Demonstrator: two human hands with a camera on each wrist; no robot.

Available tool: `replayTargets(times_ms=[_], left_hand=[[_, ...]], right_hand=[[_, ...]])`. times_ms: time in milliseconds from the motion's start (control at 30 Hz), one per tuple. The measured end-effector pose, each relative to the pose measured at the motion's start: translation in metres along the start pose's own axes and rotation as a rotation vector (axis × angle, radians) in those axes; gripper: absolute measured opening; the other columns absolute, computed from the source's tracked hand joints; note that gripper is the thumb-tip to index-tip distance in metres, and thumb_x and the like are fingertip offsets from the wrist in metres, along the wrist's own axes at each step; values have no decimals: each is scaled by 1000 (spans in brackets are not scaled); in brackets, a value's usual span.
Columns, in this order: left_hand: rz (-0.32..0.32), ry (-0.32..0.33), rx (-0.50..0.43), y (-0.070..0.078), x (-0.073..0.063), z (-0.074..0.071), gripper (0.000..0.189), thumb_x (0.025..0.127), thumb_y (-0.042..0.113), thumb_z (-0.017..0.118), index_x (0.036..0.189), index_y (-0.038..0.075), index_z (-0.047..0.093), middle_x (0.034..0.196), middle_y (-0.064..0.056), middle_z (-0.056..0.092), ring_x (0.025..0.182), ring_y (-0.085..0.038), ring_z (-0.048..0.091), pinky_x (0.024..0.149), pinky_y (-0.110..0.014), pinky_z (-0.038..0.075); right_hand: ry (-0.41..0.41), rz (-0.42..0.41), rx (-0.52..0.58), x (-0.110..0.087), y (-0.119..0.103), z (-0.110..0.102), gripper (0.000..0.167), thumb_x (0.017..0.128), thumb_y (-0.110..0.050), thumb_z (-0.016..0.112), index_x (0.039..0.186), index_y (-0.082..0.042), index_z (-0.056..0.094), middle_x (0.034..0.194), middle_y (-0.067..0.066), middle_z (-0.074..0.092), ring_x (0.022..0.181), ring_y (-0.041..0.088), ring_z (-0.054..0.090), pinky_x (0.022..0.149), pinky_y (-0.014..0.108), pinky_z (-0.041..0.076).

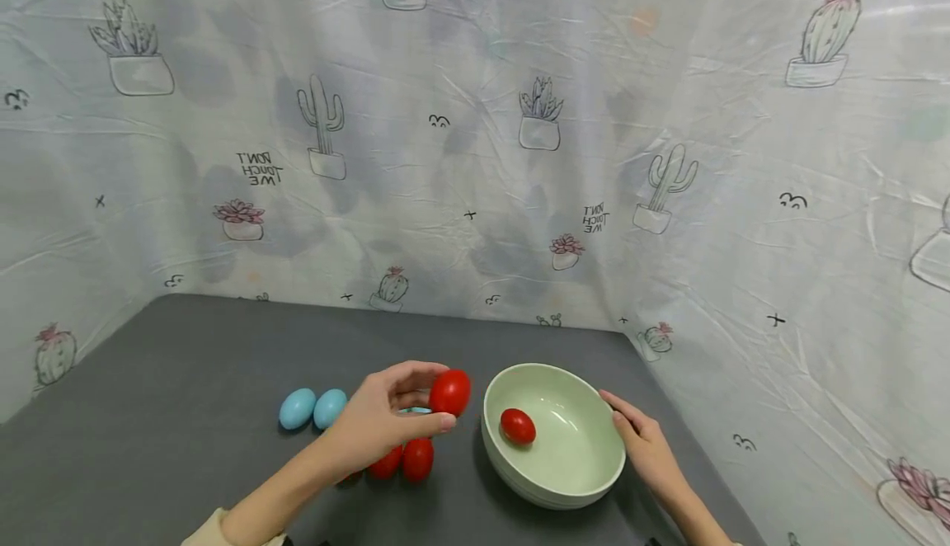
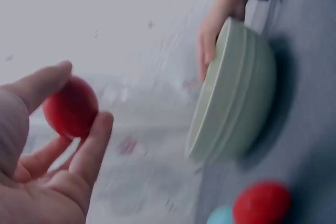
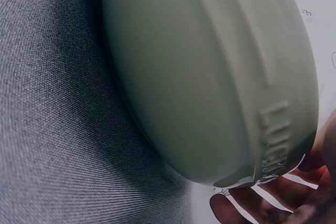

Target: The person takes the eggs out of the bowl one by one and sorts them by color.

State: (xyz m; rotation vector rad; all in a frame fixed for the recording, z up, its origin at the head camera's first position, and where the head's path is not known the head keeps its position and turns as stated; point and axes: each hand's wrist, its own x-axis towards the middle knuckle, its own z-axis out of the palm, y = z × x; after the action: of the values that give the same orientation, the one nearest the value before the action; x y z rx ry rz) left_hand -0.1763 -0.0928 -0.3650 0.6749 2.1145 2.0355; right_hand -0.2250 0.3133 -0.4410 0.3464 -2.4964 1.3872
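Note:
My left hand (image 1: pixel 382 414) pinches a red egg (image 1: pixel 449 393) between thumb and fingertips, raised above the table just left of the bowl. The left wrist view shows the same red egg (image 2: pixel 71 107) between thumb and fingers. A pale green bowl (image 1: pixel 552 480) stands on the table with one red egg (image 1: pixel 517 427) inside. At the bowl's right side, my right hand (image 1: pixel 644 445) holds the rim. In the right wrist view, raised lettering shows on the bowl (image 3: pixel 173 77), and the right hand's fingers (image 3: pixel 252 203) appear at its edge.
Below and behind the left hand lie more red eggs (image 1: pixel 418 459), partly covered by that hand. Blue eggs (image 1: pixel 297 409) rest farther left on the dark grey table (image 1: pixel 185 381). A pale curtain (image 1: pixel 460 158) printed with cacti surrounds the table at the back and sides.

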Motion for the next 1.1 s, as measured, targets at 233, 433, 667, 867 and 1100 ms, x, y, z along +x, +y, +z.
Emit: replayTargets(times_ms=[233, 433, 667, 867, 1100], left_hand=[[-126, 288, 123, -15, -49, -38, 59, 80, 32, 85, 131, 22, 58, 132, 0, 57, 111, -22, 61, 84, -34, 55], [-164, 349, 149, -41, -65, -66, 64, 81, 31, 84, 136, 17, 54, 139, -6, 53, 115, -24, 59, 83, -31, 55], [-209, 340, 241, -57, -74, -90, 69, 80, 28, 84, 137, 6, 51, 136, -11, 55, 111, -24, 62, 82, -31, 55], [-286, 332, 388, -64, -79, -94, 71, 73, 30, 89, 131, 5, 57, 127, -10, 60, 104, -24, 65, 77, -39, 56], [-320, 366, 463, -71, -79, -97, 71, 65, 30, 93, 124, 5, 62, 116, -8, 66, 97, -24, 68, 70, -40, 56]], right_hand=[[-11, 1, -8, 1, -2, 1, 36, 106, -13, 47, 140, 0, 54, 138, 16, 54, 127, 31, 48, 93, 16, 44], [-22, 6, 13, 0, -3, 2, 37, 107, -14, 46, 141, -2, 53, 140, 16, 53, 127, 31, 48, 92, 18, 46], [-21, -3, 30, -1, -3, 3, 37, 107, -13, 46, 141, -2, 53, 140, 16, 53, 127, 30, 48, 92, 17, 46], [-16, 4, 18, -1, -3, 3, 37, 107, -14, 46, 141, -3, 53, 140, 16, 52, 128, 30, 48, 92, 16, 45], [-10, 9, 2, 0, -4, 3, 37, 107, -15, 46, 141, -2, 53, 140, 16, 53, 127, 30, 49, 92, 16, 45]])
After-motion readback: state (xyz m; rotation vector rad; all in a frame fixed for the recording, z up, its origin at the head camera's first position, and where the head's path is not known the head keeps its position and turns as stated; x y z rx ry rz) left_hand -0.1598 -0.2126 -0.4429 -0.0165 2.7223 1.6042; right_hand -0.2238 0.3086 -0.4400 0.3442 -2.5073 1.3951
